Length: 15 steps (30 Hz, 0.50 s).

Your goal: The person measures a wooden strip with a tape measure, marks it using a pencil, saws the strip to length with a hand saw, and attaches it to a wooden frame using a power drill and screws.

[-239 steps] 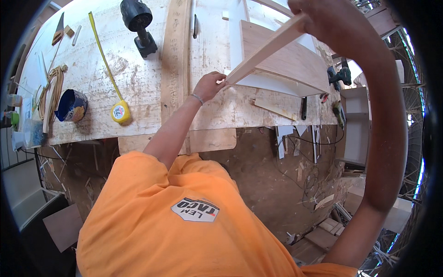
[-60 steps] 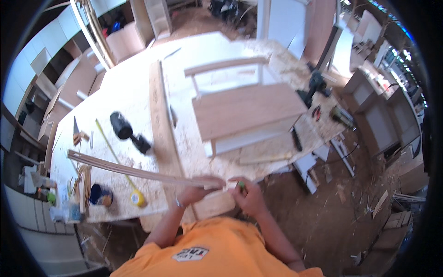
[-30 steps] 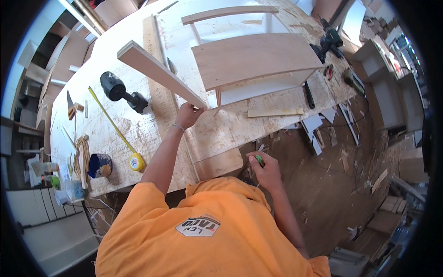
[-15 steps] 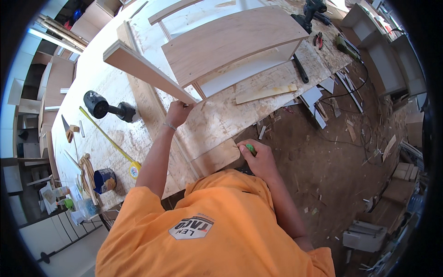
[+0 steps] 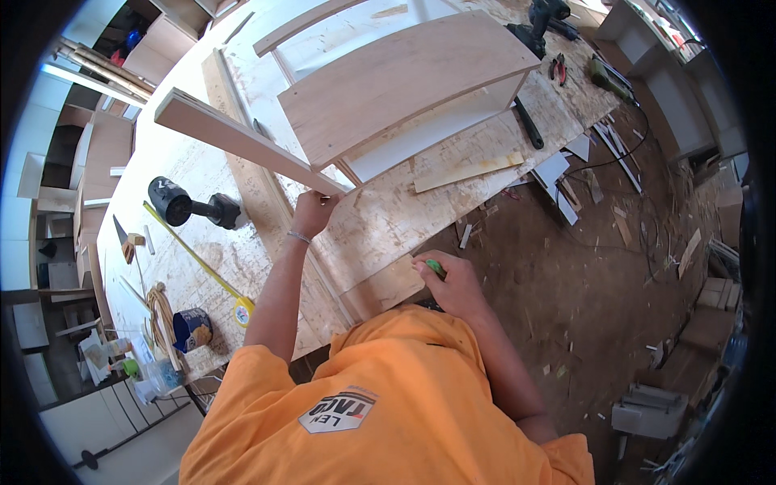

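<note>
the left hand [image 5: 314, 215] is closed on one end of the wooden strip [image 5: 242, 143], which slants over the bench [image 5: 380, 222] beside the wooden box [image 5: 408, 89]; the right hand [image 5: 454, 288] curls round a small green object [image 5: 435, 267]. gripped one-handed, the strip could swivel into the box.

The orange shirt [image 5: 453, 400] carries a white badge [image 5: 338, 411] (shield-shaped) with bold, dark lettering.

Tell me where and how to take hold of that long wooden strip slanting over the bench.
Grip the long wooden strip by its lower right end, probably best from the near side, where the left hand holds it. That end is closest to the body and looks narrow enough to pinch; the other end slants away to the left and seems raised off the bench.
</note>
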{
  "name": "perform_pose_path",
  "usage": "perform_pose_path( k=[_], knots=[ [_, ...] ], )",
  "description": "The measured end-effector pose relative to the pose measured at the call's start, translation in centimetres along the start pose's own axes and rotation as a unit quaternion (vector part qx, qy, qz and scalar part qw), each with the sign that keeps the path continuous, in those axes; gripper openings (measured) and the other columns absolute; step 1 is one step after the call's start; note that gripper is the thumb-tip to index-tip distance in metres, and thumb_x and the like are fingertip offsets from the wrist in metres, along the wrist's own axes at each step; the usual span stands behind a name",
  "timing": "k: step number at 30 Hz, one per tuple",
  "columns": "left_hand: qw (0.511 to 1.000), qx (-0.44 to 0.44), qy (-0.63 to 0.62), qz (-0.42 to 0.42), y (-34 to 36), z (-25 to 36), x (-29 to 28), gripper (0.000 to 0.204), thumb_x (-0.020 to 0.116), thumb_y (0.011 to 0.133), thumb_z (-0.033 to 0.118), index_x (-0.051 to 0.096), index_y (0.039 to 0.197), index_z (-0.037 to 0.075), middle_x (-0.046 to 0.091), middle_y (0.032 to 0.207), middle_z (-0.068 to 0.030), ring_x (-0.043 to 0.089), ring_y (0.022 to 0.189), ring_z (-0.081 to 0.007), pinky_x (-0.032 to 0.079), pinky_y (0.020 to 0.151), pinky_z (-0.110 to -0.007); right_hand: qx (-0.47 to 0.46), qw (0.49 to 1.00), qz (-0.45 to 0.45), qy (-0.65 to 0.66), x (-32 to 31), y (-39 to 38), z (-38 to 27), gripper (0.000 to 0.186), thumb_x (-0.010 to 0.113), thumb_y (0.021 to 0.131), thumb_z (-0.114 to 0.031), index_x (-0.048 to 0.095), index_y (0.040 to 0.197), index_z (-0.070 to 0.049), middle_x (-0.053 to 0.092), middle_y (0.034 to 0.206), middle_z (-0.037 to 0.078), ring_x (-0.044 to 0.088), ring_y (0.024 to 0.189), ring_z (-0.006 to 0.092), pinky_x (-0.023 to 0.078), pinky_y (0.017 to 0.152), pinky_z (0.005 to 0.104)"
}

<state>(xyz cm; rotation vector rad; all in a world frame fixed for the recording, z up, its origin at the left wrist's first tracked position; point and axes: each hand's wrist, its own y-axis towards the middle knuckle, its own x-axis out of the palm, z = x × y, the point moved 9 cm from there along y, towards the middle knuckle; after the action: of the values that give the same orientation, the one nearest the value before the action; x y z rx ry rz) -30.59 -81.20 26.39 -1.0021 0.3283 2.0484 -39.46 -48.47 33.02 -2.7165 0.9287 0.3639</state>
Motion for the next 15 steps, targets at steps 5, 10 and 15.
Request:
perform_pose_path(
  k=[5, 10, 15],
  knots=[
    [1.000, -0.009, 0.012, -0.009, 0.2, 0.3, -0.2, 0.033, 0.076, 0.093, 0.026, 0.074, 0.105, -0.006, 0.078, 0.097, -0.0198, 0.077, 0.091, -0.0278, 0.059, 0.079, -0.036, 0.019, 1.000, -0.005, -0.012, 0.1, 0.4, 0.2, 0.022, 0.066, 0.099, -0.021, 0.074, 0.104, -0.001, 0.074, 0.086, 0.012, 0.069, 0.078, 0.0181, 0.052, 0.072, 0.0324],
    [1.000, -0.011, -0.014, -0.008, 0.2, 0.3, -0.1, 0.033, 0.078, 0.092, 0.024, 0.074, 0.105, -0.005, 0.078, 0.100, -0.0176, 0.076, 0.093, -0.0249, 0.058, 0.081, -0.035, 0.052, 0.998, 0.038, 0.025, -0.5, 0.6, 1.4, 0.029, 0.063, 0.103, -0.027, 0.073, 0.095, 0.000, 0.061, 0.065, 0.004, 0.055, 0.062, 0.0091, 0.045, 0.060, 0.0292],
    [1.000, -0.021, -0.012, -0.008, 0.5, -0.4, 0.1, 0.037, 0.078, 0.090, 0.030, 0.076, 0.110, -0.001, 0.078, 0.101, -0.0175, 0.076, 0.095, -0.0264, 0.058, 0.085, -0.036, 0.055, 0.997, 0.022, 0.054, -0.7, 1.5, 1.2, 0.035, 0.059, 0.105, -0.031, 0.072, 0.092, -0.001, 0.055, 0.059, 0.002, 0.051, 0.059, 0.0072, 0.042, 0.057, 0.0286]
  ],
)
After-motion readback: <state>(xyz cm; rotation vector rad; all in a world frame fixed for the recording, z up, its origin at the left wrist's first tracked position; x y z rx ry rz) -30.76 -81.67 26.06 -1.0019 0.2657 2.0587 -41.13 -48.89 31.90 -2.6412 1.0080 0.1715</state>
